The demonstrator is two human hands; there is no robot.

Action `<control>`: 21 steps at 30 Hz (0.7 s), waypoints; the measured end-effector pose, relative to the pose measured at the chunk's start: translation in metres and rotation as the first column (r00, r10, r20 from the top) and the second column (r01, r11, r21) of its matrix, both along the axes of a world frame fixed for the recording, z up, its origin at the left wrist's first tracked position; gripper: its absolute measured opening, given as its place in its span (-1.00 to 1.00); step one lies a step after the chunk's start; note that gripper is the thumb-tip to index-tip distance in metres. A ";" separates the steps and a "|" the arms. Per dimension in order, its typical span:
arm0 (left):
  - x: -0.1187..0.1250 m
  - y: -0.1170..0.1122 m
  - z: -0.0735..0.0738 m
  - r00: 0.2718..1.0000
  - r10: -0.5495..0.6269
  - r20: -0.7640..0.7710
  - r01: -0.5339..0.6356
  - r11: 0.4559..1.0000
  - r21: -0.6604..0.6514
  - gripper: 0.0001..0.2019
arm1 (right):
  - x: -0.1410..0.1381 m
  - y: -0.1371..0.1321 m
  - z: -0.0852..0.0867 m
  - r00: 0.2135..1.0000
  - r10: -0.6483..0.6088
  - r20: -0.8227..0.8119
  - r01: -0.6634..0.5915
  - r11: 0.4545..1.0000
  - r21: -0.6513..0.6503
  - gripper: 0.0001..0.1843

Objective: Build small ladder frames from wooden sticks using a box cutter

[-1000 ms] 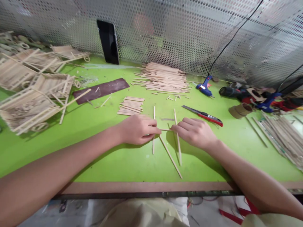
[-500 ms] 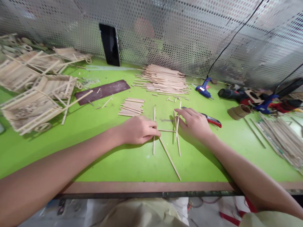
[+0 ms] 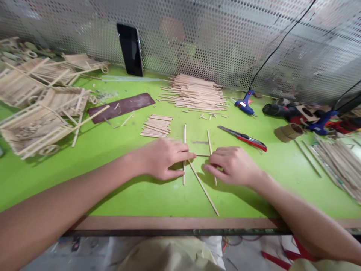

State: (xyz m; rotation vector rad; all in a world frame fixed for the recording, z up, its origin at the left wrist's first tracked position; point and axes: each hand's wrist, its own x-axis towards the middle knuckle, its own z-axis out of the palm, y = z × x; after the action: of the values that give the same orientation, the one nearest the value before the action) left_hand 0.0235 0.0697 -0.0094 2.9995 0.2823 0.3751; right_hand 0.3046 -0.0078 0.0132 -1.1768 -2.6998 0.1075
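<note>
Several thin wooden sticks lie on the green table [image 3: 118, 188] in front of me. My left hand [image 3: 165, 158] rests fingers together on an upright stick [image 3: 184, 135], its fingertips at a short cross stick [image 3: 203, 155]. My right hand [image 3: 234, 165] lies over a second upright stick [image 3: 209, 138], fingers curled low on the table beside the cross stick. A longer diagonal stick [image 3: 204, 190] runs from between the hands toward the table's near edge.
A small stick bundle [image 3: 156, 125] and a large stick pile [image 3: 194, 94] lie behind the hands. A red utility knife [image 3: 244, 138], blue glue guns [image 3: 244, 104], a brown sanding strip [image 3: 121, 107], a phone [image 3: 130, 49] and stick-built frames [image 3: 42, 113] surround the work spot.
My right hand came back from near the knife toward me and now covers the right upright stick. A second stick now lies alongside the left upright one.
</note>
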 end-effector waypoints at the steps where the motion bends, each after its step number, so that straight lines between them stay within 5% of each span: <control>1: -0.001 0.002 -0.001 1.000 0.030 -0.008 -0.030 1.000 -0.004 -0.49 | -0.005 -0.006 0.002 1.000 0.014 0.013 -0.013 0.997 -0.075 -0.51; 4: -0.004 0.008 -0.004 0.996 0.083 -0.032 -0.084 0.996 -0.031 -0.39 | -0.018 -0.019 0.004 0.997 0.028 0.069 -0.011 0.973 -0.229 -0.54; 8: -0.003 0.012 -0.006 0.997 0.071 -0.044 -0.074 0.995 -0.072 -0.43 | -0.024 -0.021 0.000 0.996 0.021 0.087 0.003 0.963 -0.268 -0.62; 16: -0.008 0.022 -0.005 0.993 0.111 0.031 -0.109 0.993 -0.052 -0.53 | -0.018 -0.017 -0.009 0.999 0.047 0.007 -0.044 0.967 -0.249 -0.59; 21: -0.004 0.020 -0.012 0.989 0.150 0.014 -0.149 0.988 -0.048 -0.61 | -0.018 -0.012 -0.009 0.976 0.195 -0.093 -0.203 0.976 -0.084 -0.58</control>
State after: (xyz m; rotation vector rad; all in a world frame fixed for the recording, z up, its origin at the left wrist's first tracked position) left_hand 0.0199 0.0900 -0.0209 2.9361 0.5093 0.4018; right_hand 0.2864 -0.0196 0.0041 -0.8984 -2.7569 0.3080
